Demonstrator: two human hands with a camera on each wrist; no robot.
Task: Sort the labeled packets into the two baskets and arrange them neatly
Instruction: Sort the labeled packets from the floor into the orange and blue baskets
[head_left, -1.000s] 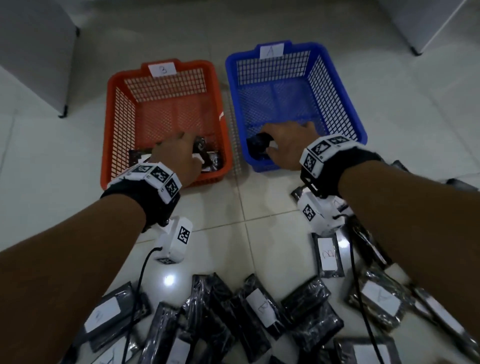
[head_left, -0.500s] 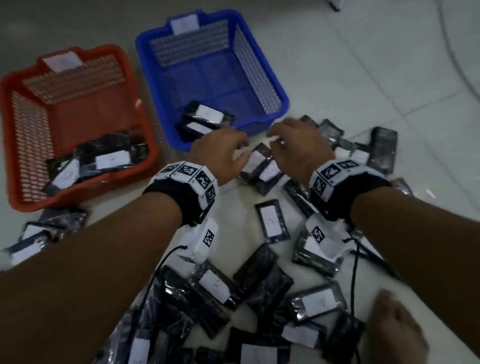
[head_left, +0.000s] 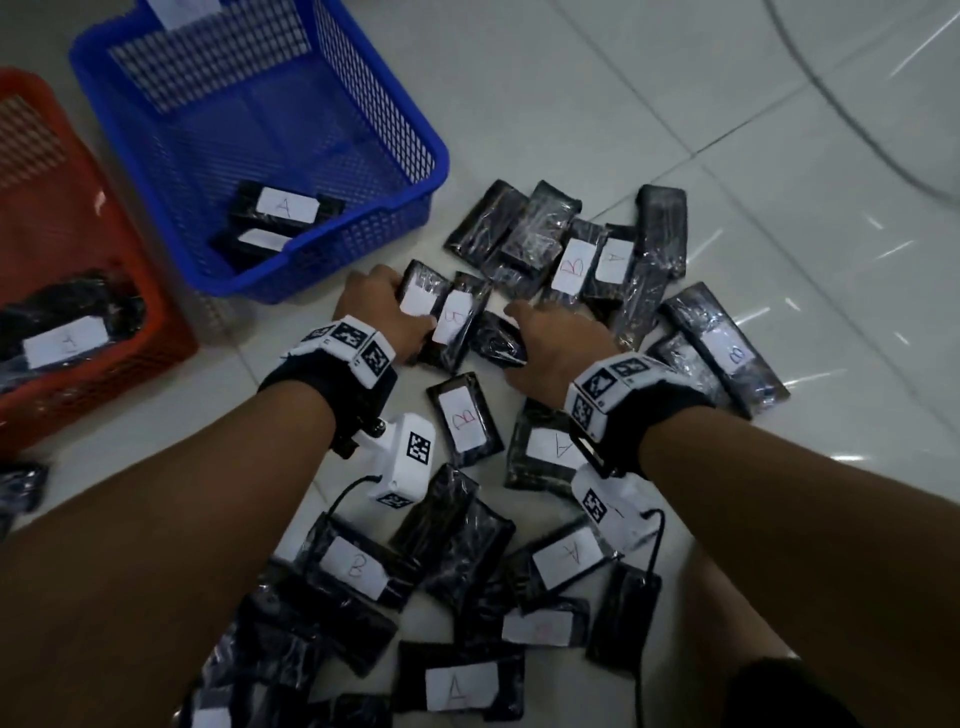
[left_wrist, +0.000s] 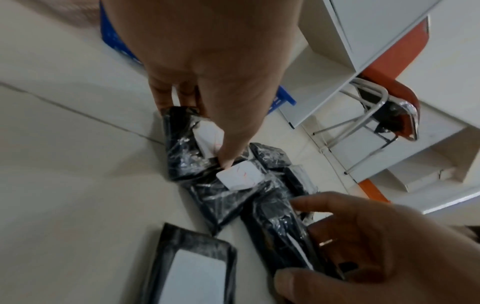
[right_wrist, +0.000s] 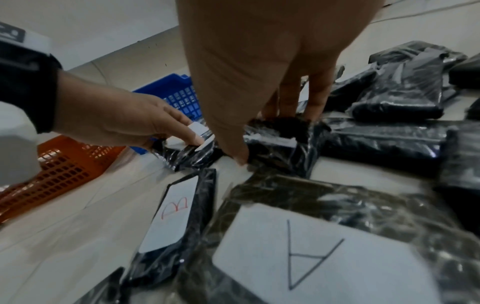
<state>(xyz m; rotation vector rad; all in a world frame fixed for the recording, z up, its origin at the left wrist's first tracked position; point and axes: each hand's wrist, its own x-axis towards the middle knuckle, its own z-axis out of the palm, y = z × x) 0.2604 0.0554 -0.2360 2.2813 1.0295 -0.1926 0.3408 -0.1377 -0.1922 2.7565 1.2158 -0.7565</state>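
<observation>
- My left hand (head_left: 387, 312) grips a black plastic-wrapped packet with white label (head_left: 422, 293), its long axis running away from me.
- My right hand (head_left: 558, 345) grips an unlabelled-side black packet (head_left: 501, 338) just beside it (label hidden).
- The blue mesh basket (head_left: 415, 208) lies beyond my left grip, nearer it.

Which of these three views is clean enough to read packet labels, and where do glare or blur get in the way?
Head view: dim but sharp, A and B labels readable; glare streaks on the floor tiles at right. Left wrist view: soft, edges smeared, label marks faint. Right wrist view: near A label clear though stretched; wrap glints on the far packets.
</observation>
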